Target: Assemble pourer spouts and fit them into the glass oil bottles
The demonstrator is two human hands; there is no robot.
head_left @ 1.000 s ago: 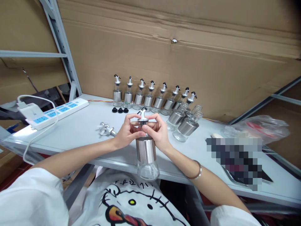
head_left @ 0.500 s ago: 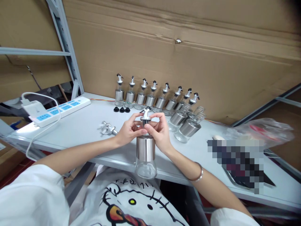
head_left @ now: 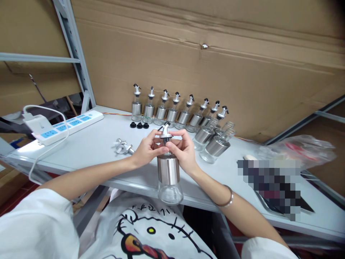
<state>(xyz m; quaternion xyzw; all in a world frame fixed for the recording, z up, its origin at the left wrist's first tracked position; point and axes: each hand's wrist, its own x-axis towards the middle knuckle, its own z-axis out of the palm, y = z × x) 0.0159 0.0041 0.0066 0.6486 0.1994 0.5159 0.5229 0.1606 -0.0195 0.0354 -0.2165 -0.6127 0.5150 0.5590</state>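
Note:
A glass oil bottle [head_left: 168,177] with a steel sleeve hangs in front of the table edge, held at its neck. My left hand [head_left: 147,149] is closed around the neck from the left. My right hand [head_left: 182,149] is closed on it from the right, fingertips pinching the silver pourer cap [head_left: 165,130] on top. Two loose silver pourers [head_left: 123,146] lie on the table left of my left hand. Three black stoppers [head_left: 139,125] sit behind them.
A row of several capped bottles [head_left: 172,108] stands along the cardboard wall [head_left: 215,64]. Uncapped bottles [head_left: 214,141] lie on their sides right of my hands. A white power strip [head_left: 67,126] lies at the left. A plastic bag [head_left: 299,148] sits at the right on the white table [head_left: 88,151].
The bottle and both hands have stayed in almost the same place; the fingers have shifted slightly on the pourer cap. The view has drifted a little.

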